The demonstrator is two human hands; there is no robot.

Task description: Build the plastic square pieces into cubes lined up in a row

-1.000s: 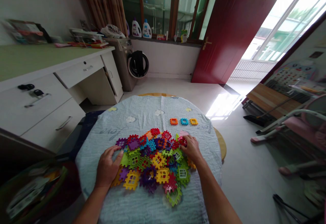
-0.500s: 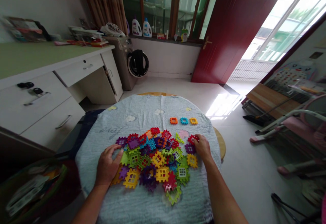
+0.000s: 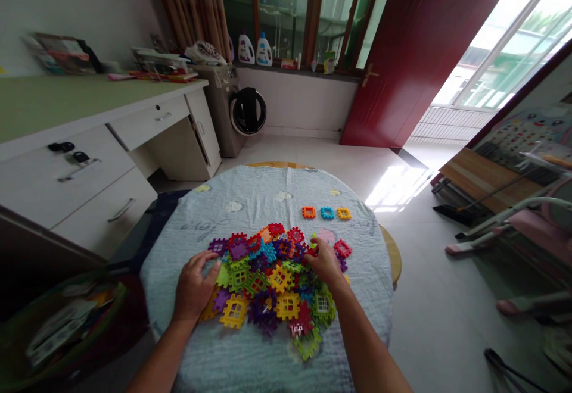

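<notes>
A heap of plastic interlocking building blocks (image 3: 280, 278), square with notched edges, lies on a cloth-covered round table (image 3: 232, 363). They are red, purple, green, yellow, blue and orange. My left hand (image 3: 194, 286) rests at the heap's left edge, thumb and fingers apart, near a purple block (image 3: 218, 246) and a plain green one. My right hand (image 3: 325, 260) reaches over the heap's right side, fingers bent but apart above red and green blocks it partly hides. A red block (image 3: 343, 248) lies just right of this hand, overlapping a purple one.
Behind the heap, an orange frame block (image 3: 308, 212), a blue one (image 3: 327, 213) and a yellow one (image 3: 344, 214) lie in a row. A filled basket (image 3: 67, 321) stands at lower left. To the right is a pink chair (image 3: 536, 226).
My right hand has moved left, from the red block at the heap's right edge onto the heap. That block stays on the table. My left hand keeps its place by the heap.
</notes>
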